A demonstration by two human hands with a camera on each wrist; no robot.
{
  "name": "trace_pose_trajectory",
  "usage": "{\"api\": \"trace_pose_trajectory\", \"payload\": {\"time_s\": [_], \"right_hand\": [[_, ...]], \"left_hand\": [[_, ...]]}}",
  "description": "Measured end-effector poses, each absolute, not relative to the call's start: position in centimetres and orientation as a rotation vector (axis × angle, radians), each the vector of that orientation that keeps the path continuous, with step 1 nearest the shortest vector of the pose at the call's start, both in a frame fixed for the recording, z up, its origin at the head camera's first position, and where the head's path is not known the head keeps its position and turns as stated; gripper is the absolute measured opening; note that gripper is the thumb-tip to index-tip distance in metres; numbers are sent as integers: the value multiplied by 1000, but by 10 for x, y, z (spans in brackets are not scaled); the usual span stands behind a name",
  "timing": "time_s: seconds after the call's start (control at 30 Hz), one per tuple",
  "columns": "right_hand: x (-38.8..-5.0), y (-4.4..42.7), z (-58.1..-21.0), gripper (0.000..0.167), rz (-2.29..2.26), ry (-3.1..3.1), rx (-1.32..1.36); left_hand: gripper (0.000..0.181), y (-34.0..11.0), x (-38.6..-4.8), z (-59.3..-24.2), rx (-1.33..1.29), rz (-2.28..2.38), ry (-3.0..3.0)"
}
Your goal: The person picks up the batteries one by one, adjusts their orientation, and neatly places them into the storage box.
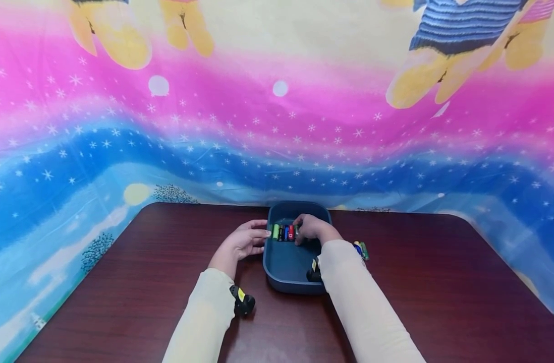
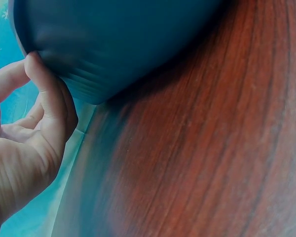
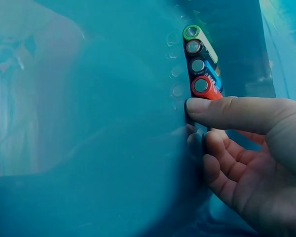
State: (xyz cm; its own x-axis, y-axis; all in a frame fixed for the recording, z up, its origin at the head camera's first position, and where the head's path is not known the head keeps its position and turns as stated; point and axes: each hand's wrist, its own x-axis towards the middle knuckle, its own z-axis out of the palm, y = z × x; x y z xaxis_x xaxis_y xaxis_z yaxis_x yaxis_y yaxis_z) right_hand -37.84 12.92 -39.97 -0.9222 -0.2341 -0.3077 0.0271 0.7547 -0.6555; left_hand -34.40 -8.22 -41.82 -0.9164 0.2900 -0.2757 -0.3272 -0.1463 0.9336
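Note:
A dark blue-grey rectangular tray (image 1: pixel 295 287) stands on the table. Inside it is a side-by-side row of small cylindrical batteries: a green one (image 3: pixel 191 33), a black one (image 3: pixel 193 47), a blue one (image 3: pixel 198 65) and a red one (image 3: pixel 201 85). My right hand (image 1: pixel 310 228) reaches into the tray and pinches another battery (image 1: pixel 297 230) at the row's right end; thumb and fingers mostly hide it. My left hand (image 1: pixel 246 239) touches the outside of the tray's left wall near the rim, its fingers loosely bent.
More batteries (image 1: pixel 361 250), blue-yellow and green, lie on the dark wood table (image 1: pixel 440 282) right of the tray, partly behind my right sleeve. Black wrist cameras (image 1: pixel 243 301) sit at both cuffs. A printed cloth (image 1: pixel 240 126) hangs behind the table.

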Motion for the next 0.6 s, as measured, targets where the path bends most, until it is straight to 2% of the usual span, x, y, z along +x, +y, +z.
{"api": "trace_pose_trajectory", "payload": {"time_s": [0.5, 0.6], "right_hand": [[-378, 130, -399, 52, -962, 2584, -162], [-377, 130, -398, 56, -951, 2586, -158]], "left_hand": [[51, -82, -343, -417, -55, 2115, 1732], [50, -82, -344, -418, -52, 2117, 1739]]}}
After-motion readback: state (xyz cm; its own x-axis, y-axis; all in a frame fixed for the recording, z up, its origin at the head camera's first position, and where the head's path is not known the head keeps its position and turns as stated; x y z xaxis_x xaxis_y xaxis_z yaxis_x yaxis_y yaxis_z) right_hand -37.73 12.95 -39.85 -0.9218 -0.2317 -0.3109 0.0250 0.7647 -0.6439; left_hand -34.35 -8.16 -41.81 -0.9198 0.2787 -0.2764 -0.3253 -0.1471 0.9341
